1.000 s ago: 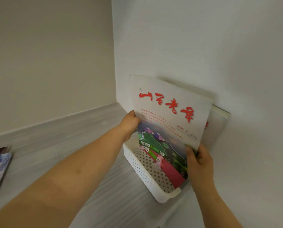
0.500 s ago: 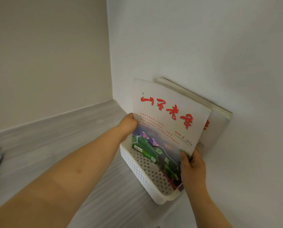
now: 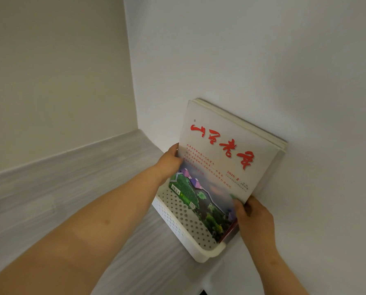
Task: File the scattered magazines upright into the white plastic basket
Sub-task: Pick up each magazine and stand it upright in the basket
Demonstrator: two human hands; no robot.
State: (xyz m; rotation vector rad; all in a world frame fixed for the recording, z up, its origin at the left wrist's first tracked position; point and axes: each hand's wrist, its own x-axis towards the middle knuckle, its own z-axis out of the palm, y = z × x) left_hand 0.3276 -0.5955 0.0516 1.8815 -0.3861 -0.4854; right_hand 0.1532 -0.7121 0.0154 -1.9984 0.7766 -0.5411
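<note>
Red-titled magazine (image 3: 220,167) standing in white perforated basket (image 3: 184,222), against other magazines (image 3: 254,128) leaning on the white wall (image 3: 263,60); left hand (image 3: 170,161) grips its left edge, right hand (image 3: 253,216) pinches its lower corner. Grey wood-grain surface (image 3: 71,188) beneath.

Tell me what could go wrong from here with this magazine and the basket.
1. The magazine stands tilted, held only at its edges by the left hand and right hand; if either loosens, it could flop or slide.
2. The basket has low walls, so the tall stack behind, propped against the wall, may tip forward once released.
3. The magazine's lower corner sits near the basket's end and could snag there.
</note>
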